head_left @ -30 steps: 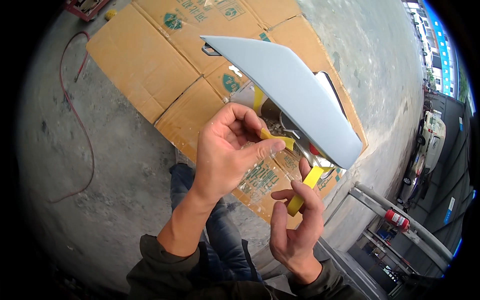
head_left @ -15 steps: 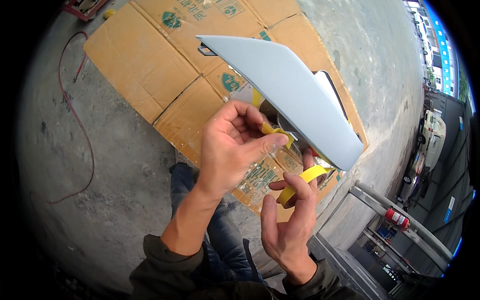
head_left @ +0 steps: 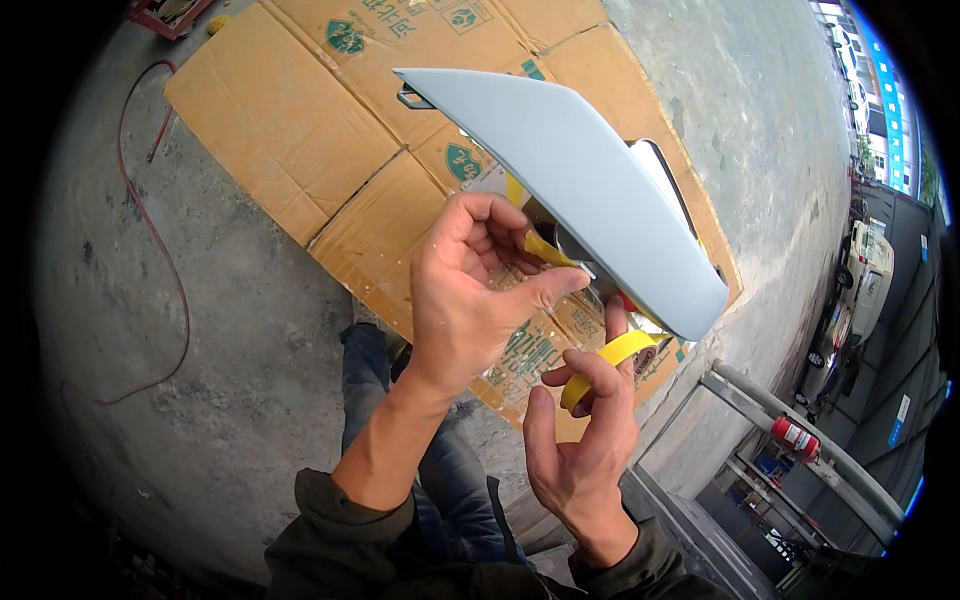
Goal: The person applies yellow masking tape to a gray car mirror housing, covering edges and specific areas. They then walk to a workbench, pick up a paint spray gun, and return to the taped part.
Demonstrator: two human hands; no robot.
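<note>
A pale grey, wedge-shaped panel point(head_left: 570, 170) is raised above the flattened cardboard point(head_left: 300, 130), with a dark clip tab at its far left tip. Beside its near edge, my left hand point(head_left: 465, 290) is closed, pinching a strip of yellow masking tape point(head_left: 545, 248) between thumb and fingers. My right hand point(head_left: 590, 440) grips a roll of yellow masking tape point(head_left: 612, 365) below the panel's near right end, fingers hooked round it. What lies under the panel is mostly hidden; part of a round can-like thing and a dark-edged white piece point(head_left: 660, 175) show there.
A red hose point(head_left: 165, 240) curves over the concrete floor on the left. A metal rail point(head_left: 800, 450) with a fire extinguisher point(head_left: 796, 438) stands at the right. Parked cars point(head_left: 850, 280) are further off. A red metal object point(head_left: 165, 15) sits at the far left.
My left hand has shifted slightly right, and its thumb now covers more of the yellow strip. My right hand and the tape roll have barely moved; the panel stays in place.
</note>
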